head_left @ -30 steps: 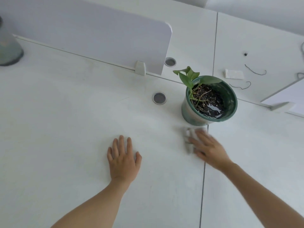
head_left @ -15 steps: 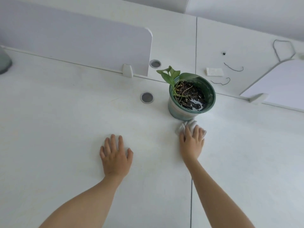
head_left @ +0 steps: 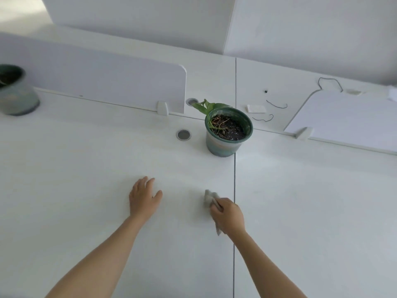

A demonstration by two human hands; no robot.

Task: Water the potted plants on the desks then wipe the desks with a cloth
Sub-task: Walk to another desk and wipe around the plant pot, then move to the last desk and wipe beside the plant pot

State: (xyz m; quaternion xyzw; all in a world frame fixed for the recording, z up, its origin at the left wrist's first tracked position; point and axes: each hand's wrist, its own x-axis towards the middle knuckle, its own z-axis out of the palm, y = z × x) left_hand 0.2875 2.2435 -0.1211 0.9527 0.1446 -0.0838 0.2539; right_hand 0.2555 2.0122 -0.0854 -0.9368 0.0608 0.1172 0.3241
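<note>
A green potted plant with wet dark soil stands on the white desk, beside the seam between two desktops. My right hand presses a small pale cloth flat on the desk, well in front of the pot and just left of the seam. My left hand rests on the desk further left, fingers apart, holding nothing. A second pot stands at the far left edge.
A white divider panel runs behind the desk, with another panel at the right. A round cable grommet lies left of the pot. A white pad and dark wire scraps lie on the far desk.
My right hand has drawn the cloth back from the base of the pot toward me. The view has tilted up, so the far-left pot shows more.
</note>
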